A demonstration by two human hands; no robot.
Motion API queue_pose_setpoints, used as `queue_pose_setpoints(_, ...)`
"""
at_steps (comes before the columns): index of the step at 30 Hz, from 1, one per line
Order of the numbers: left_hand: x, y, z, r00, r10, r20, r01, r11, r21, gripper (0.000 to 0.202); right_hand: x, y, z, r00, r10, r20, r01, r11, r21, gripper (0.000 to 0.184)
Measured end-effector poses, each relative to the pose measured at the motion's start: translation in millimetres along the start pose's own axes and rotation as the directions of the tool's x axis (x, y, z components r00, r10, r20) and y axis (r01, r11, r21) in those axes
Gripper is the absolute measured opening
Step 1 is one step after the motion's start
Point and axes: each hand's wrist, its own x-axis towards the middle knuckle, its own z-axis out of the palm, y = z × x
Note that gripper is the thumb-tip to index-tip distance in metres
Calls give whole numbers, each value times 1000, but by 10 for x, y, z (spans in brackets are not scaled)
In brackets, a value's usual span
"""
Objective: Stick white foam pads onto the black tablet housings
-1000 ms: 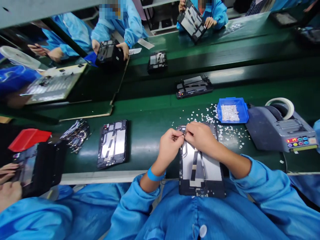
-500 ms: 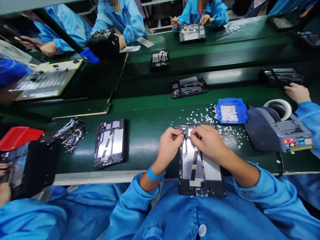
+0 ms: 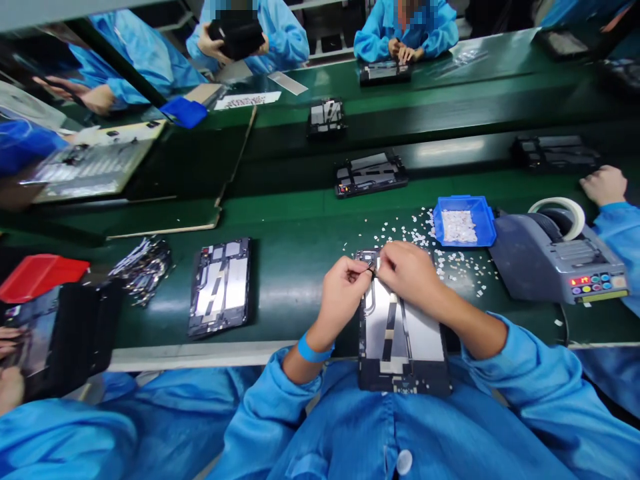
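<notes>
An opened tablet, its back off and silver battery plates showing, lies at the table edge against my front. Over its upper left corner my left hand is closed in a pinch on a small dark part, too small to name. Right beside it is my right hand, its thumb and fingers pinched together at the same spot. Whatever its fingertips hold is hidden. Both hands cover much of the tablet's top edge.
A blue bin of small white pieces stands beside a tape dispenser; similar pieces lie scattered nearby. Another opened tablet and a pile of flex cables lie left. More tablets sit on the belt. Co-workers sit around.
My fingertips have drawn closer together, the right hand shifting slightly left and up. Across the table, one co-worker has lifted a black device; another's hands have come together. Tablets on the belt have shifted.
</notes>
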Motion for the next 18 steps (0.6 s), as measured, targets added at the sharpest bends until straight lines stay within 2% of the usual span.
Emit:
queue_pose_setpoints(2, 5, -8, -28, 1000, -12, -11, 12, 1000, -18, 12, 3, 259, -287, 989, 128, -79, -132, 989, -59, 8)
queue_pose_setpoints(4, -1, -4, -77, 1000, -15, -5, 15, 1000, -18, 13, -28, 537, -589, 926, 332, -177, -361, 919, -161, 12)
queue_pose_setpoints(5, -8, 4, -110, 1000, -10, 8, 10, 1000, 0, 13, -50, 639, -705, 894, 410, -182, -444, 868, -222, 20)
queue_pose_setpoints(6, -14, 13, -148, 1000, -1, 28, 0, 1000, 31, 13, -71, 698, -780, 880, 444, -168, -473, 847, -243, 23)
queue_pose_setpoints(7, -19, 23, -192, 999, 14, 45, -17, 997, 70, 13, -87, 705, -807, 888, 442, -127, -460, 859, -223, 22)
queue_pose_setpoints(10, 4, 37, -330, 994, 90, 68, -103, 971, 218, 13, -53, 458, -643, 949, 301, 94, -302, 953, -2, 22)
queue_pose_setpoints(12, 55, 25, -407, 983, 164, 84, -182, 927, 329, 12, 56, 196, -441, 947, 229, 224, -251, 965, 75, 23)
queue_pose_setpoints(15, 153, -14, -465, 936, 302, 179, -351, 814, 462, 16, 280, -91, -212, 920, 229, 319, -235, 972, -23, 30)
queue_pose_setpoints(18, 229, -51, -463, 860, 402, 314, -510, 684, 521, 24, 440, -175, -123, 890, 260, 375, -244, 966, -89, 34)
